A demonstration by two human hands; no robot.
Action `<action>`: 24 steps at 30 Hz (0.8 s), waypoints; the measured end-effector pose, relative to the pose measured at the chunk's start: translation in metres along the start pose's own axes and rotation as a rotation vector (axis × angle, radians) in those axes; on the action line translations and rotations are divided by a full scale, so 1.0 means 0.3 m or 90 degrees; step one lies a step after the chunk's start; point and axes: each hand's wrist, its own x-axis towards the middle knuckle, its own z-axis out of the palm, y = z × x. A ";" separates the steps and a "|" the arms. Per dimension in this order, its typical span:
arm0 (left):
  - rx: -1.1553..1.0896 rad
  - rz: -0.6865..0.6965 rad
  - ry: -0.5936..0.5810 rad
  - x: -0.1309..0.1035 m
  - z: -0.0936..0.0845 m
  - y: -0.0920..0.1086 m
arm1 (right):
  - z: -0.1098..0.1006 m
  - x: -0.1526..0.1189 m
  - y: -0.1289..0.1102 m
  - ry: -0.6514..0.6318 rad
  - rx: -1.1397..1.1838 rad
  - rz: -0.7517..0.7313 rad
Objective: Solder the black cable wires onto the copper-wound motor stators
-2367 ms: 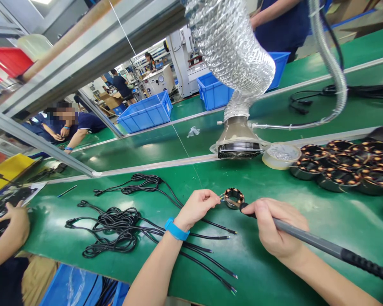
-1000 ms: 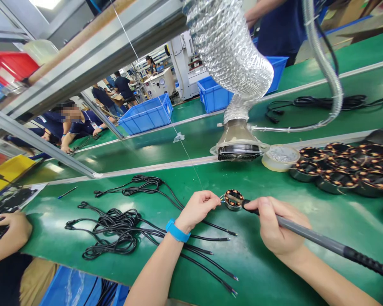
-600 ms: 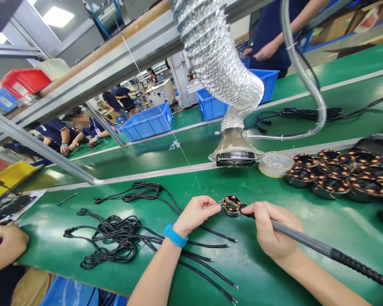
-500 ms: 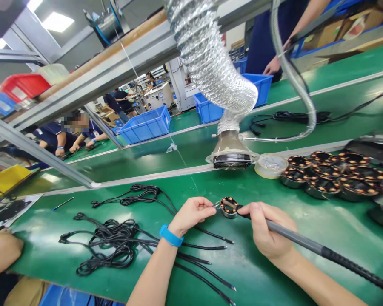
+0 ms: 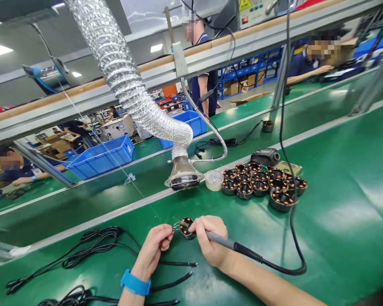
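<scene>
A small motor stator (image 5: 187,235) with copper windings sits on the green bench, between my two hands. My left hand (image 5: 153,246), with a blue band at the wrist, is closed in a pinch on thin coloured wires (image 5: 176,226) that run to the stator. In my right hand (image 5: 212,244) is a soldering iron (image 5: 225,242) with a grey handle and a black cable. Its front end points at the stator, partly behind my fingers. Whether the tip touches the windings I cannot tell.
Several more stators (image 5: 260,187) stand grouped at the right, beside a round tub (image 5: 214,180). A fume hood (image 5: 182,172) on a silver duct (image 5: 140,93) hangs over the bench. Black cables (image 5: 95,242) lie at the left. Blue bins (image 5: 104,157) and co-workers are behind.
The view has swung right, so the scene sits further left, and the stator group, cable and a holder show more fully. Both hands keep their holds on the wires and the soldering iron.
</scene>
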 end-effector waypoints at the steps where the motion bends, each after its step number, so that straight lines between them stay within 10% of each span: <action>1: -0.001 -0.001 0.002 0.002 0.000 0.002 | 0.000 0.000 0.001 0.002 -0.002 -0.001; 24: 0.068 0.005 0.082 0.020 0.006 0.024 | 0.023 -0.002 0.054 -0.064 -0.058 -0.062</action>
